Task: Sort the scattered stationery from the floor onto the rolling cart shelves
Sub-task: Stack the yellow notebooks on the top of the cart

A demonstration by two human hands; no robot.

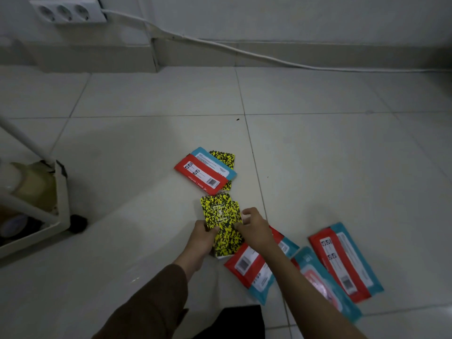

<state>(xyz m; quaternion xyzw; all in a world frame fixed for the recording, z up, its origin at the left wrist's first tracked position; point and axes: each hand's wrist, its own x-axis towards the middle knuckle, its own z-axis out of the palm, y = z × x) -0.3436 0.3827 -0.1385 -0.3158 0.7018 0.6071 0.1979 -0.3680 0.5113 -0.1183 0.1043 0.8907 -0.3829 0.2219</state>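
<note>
Low in the middle of the view, my left hand (204,237) grips a small stack of yellow-and-black speckled notebooks (221,216) from the left. My right hand (254,227) pinches the same stack at its right edge. Another speckled notebook (223,156) lies further off on the floor, partly under a red-and-blue packet (204,173). Three more red-and-blue packets lie at the right: one (254,270) under my right forearm, one (322,285) face up, and one (344,260) beside it. The rolling cart (61,204) stands at the left edge.
The cart's lower shelf holds tape rolls (29,182), and one black wheel (78,223) shows. A white cable (220,46) runs from a wall socket strip (68,12) along the skirting. The floor is pale tile (146,99).
</note>
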